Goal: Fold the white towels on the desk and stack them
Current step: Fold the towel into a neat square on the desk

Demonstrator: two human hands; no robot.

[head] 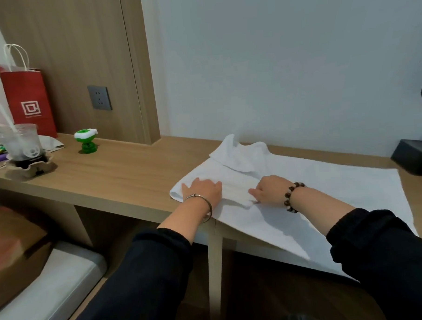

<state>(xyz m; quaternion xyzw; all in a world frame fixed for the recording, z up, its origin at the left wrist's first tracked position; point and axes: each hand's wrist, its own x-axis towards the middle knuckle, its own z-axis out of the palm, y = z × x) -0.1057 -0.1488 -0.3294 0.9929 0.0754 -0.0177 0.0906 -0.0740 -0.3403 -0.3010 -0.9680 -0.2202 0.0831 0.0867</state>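
A large white towel (327,193) lies spread flat on the wooden desk (123,171), its near edge hanging over the front. On its left part rests a smaller white towel (232,173), partly folded, with a rumpled flap at the back. My left hand (201,189) lies flat on the smaller towel's left end, fingers straight. My right hand (269,191) rests beside it with fingers curled, pinching the folded towel's near right corner.
At the desk's left end stand a red paper bag (28,100), a plastic cup with a straw (23,144) in a cardboard holder, and a green-and-white gadget (87,140). A black box (415,155) sits at the far right. A wall socket (99,97) is behind.
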